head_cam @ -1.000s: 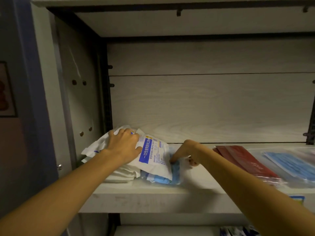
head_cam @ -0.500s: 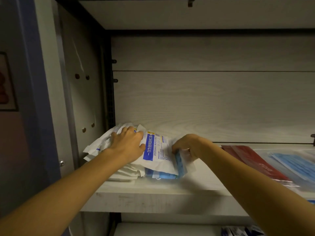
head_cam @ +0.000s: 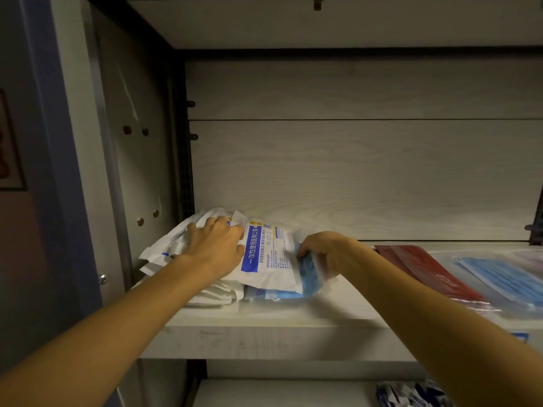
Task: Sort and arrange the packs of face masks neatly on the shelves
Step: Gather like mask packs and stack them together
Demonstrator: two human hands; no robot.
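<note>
White paper mask packs (head_cam: 264, 254) sit stacked at the shelf's (head_cam: 264, 321) nine o'clock end, pinned under the flat left hand (head_cam: 217, 248) so the right hand (head_cam: 323, 254) can pinch out a blue pack (head_cam: 308, 271).

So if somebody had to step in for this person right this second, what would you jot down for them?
Left hand: lies flat on the white mask packs stacked at the left end of the shelf, holding them down.
Right hand: pinches the edge of a clear pack of blue masks that sits partly under the top white pack.
Further right on the same shelf: a dark red pack and a clear bag of blue masks, lying flat.
Done: white packs gathered in one pile, though untidy.
Left: get the blue pack out, probably move it to the other blue masks, then square up the white pile.
</note>
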